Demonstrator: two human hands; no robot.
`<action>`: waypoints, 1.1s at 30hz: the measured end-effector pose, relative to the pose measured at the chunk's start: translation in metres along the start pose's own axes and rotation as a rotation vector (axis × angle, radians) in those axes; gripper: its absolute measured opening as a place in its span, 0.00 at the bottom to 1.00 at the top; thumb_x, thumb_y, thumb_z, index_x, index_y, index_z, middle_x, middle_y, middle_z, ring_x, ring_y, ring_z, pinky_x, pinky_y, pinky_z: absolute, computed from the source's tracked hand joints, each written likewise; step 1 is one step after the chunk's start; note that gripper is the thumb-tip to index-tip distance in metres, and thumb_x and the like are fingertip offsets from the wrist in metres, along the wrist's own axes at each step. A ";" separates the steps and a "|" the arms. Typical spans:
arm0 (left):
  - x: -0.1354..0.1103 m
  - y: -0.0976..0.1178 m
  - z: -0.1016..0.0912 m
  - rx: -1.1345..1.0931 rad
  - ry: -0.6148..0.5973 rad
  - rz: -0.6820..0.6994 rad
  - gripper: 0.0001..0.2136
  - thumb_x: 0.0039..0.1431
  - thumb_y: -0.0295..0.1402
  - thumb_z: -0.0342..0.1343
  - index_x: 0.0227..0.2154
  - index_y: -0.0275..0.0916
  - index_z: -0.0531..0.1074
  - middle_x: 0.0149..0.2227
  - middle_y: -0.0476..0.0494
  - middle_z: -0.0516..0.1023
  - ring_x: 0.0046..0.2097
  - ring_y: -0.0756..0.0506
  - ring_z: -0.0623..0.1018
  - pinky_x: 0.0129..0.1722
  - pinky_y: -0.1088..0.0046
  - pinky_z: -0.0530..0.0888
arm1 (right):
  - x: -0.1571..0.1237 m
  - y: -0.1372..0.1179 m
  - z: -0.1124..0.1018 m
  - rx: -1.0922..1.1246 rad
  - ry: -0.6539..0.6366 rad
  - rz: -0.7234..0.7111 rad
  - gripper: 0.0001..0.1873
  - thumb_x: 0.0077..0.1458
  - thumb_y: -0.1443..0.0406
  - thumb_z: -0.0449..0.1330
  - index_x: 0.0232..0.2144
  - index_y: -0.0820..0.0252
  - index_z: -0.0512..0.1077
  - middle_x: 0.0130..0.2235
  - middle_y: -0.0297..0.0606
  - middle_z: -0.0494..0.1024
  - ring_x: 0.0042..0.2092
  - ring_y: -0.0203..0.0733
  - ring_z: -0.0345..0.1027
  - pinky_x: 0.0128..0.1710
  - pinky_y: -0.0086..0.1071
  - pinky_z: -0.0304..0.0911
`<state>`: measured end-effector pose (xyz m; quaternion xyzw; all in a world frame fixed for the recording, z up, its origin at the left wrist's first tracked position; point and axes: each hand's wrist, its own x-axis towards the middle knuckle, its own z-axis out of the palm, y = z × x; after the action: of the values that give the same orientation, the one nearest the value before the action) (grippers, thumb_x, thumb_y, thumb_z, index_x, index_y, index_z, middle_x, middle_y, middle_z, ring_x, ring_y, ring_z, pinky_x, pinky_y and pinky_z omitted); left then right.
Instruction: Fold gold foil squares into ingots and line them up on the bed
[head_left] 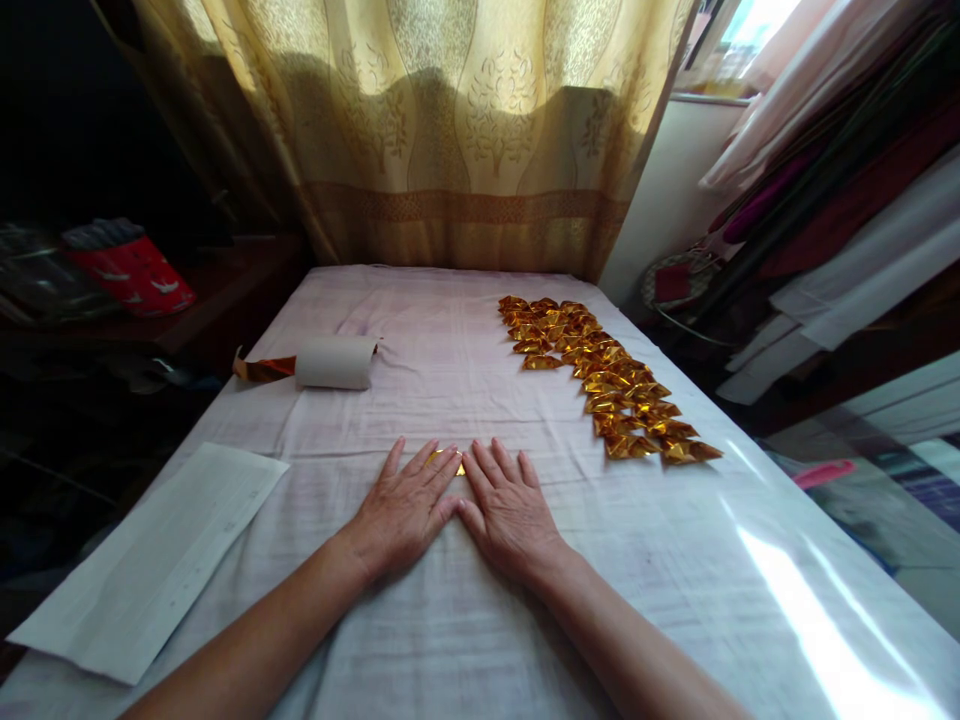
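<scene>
My left hand (409, 498) lies flat on the cloth-covered table, palm down with its fingers apart. Beside it my right hand (510, 508) rests flat too, and the two thumbs meet. Under the fingertips, mostly beneath the left hand, a small piece of gold foil (460, 467) shows in part; its full shape is hidden. To the right lie rows of folded gold foil pieces (607, 375), pointed at the ends. A pale cardboard tube (335, 362) is on its side at the left, with a strip of orange-gold foil (264, 369) at its left end.
A white paper sheet (161, 560) lies at the table's left edge. On a dark cabinet to the left stands a red container (139, 272). A gold curtain (465, 130) hangs behind the pale tablecloth (435, 300). Clothes (862, 230) hang on the right.
</scene>
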<state>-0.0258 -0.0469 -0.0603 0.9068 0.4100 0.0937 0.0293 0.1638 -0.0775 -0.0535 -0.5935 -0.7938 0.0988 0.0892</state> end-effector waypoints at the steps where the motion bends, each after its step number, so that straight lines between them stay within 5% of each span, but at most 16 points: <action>1: -0.002 -0.003 0.000 0.002 -0.006 -0.004 0.24 0.70 0.44 0.40 0.66 0.45 0.56 0.65 0.43 0.65 0.68 0.42 0.59 0.69 0.49 0.42 | 0.000 0.000 0.000 -0.001 0.004 0.000 0.32 0.66 0.51 0.50 0.67 0.56 0.56 0.69 0.43 0.54 0.70 0.56 0.42 0.66 0.59 0.40; 7: -0.024 -0.023 -0.004 0.022 0.031 -0.032 0.24 0.69 0.40 0.44 0.66 0.48 0.57 0.64 0.44 0.67 0.67 0.39 0.62 0.67 0.45 0.46 | -0.001 0.000 0.001 0.010 0.043 -0.003 0.30 0.65 0.53 0.51 0.66 0.53 0.57 0.69 0.42 0.55 0.70 0.56 0.43 0.66 0.59 0.40; 12: -0.020 -0.026 -0.012 0.040 0.138 -0.045 0.18 0.68 0.35 0.48 0.58 0.47 0.69 0.57 0.45 0.75 0.62 0.37 0.69 0.64 0.43 0.52 | 0.001 0.000 -0.003 -0.004 0.066 -0.007 0.27 0.66 0.56 0.52 0.64 0.54 0.62 0.67 0.43 0.60 0.68 0.57 0.48 0.64 0.56 0.44; 18: -0.001 -0.024 -0.022 -0.022 0.153 -0.050 0.09 0.65 0.36 0.55 0.44 0.41 0.76 0.41 0.44 0.80 0.43 0.43 0.76 0.47 0.62 0.70 | 0.009 0.008 -0.008 0.024 0.137 -0.049 0.19 0.65 0.61 0.54 0.56 0.52 0.72 0.61 0.42 0.70 0.61 0.53 0.61 0.58 0.47 0.56; 27: 0.004 -0.028 -0.019 -0.048 0.186 -0.067 0.11 0.69 0.37 0.49 0.39 0.40 0.75 0.37 0.45 0.80 0.40 0.44 0.76 0.42 0.67 0.69 | 0.017 0.007 -0.016 0.100 0.206 -0.028 0.13 0.64 0.65 0.55 0.47 0.56 0.77 0.43 0.42 0.80 0.44 0.45 0.72 0.46 0.36 0.65; 33: 0.024 -0.021 -0.034 -0.019 0.083 -0.256 0.12 0.67 0.37 0.50 0.35 0.40 0.76 0.35 0.43 0.80 0.38 0.43 0.77 0.38 0.68 0.67 | 0.037 0.008 -0.024 0.321 0.168 0.118 0.11 0.59 0.65 0.58 0.37 0.53 0.81 0.36 0.37 0.83 0.38 0.42 0.75 0.38 0.30 0.64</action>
<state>-0.0323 -0.0164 -0.0262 0.8420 0.5224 0.1304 0.0328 0.1674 -0.0387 -0.0317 -0.6233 -0.7213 0.1796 0.2428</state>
